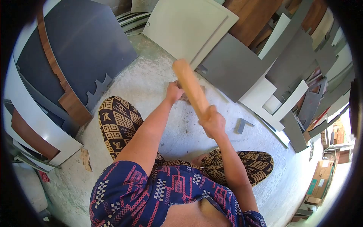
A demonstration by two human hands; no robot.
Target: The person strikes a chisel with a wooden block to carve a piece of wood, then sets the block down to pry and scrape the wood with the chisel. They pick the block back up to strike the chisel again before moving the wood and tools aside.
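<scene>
My right hand (pixel 213 123) is closed around the lower end of a thick, pale wooden club (pixel 191 85), which slants up and to the left, its far end raised. Beyond the club, my left hand (pixel 174 92) is curled close to the floor, its fingertips partly hidden. What it grips I cannot make out. By those fingers lies a flat brown wooden block (pixel 185 97), mostly covered by the club and the hand. A small grey L-shaped piece (pixel 242 126) rests on the floor to the right of my right hand.
Large dark panels (pixel 87 34) and a brown strip (pixel 72 102) lean at the left. Pale boards (pixel 185 26), a grey sheet (pixel 234 66) and cut offcuts stand ahead and right. A wood scrap (pixel 86 159) lies left; a cardboard box (pixel 321 178) stands far right.
</scene>
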